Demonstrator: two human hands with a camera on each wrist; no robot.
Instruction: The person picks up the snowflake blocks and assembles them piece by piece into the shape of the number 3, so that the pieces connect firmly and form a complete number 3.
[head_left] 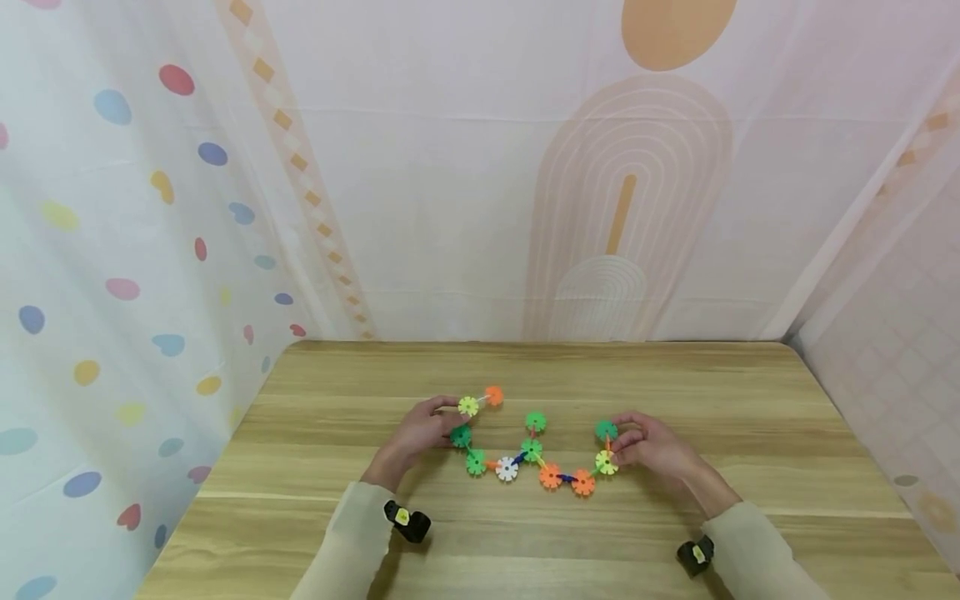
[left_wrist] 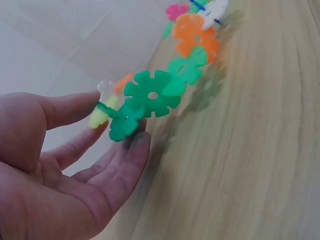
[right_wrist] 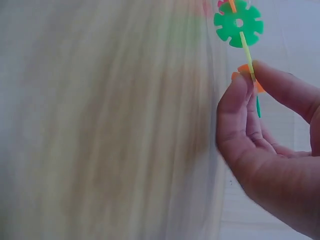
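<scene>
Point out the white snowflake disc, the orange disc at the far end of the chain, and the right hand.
white snowflake disc (head_left: 507, 468): head view, on its centre hub.
orange end disc (head_left: 493, 395): head view, on its middle.
right hand (head_left: 654, 447): head view, on the back of the hand.

fingers (right_wrist: 235, 107) pinching yellow disc (right_wrist: 248, 59), green disc (right_wrist: 238, 23)

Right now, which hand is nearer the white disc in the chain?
Left. The left hand is a few discs to the left of the white disc; the right hand is at the chain's far right end.
</scene>
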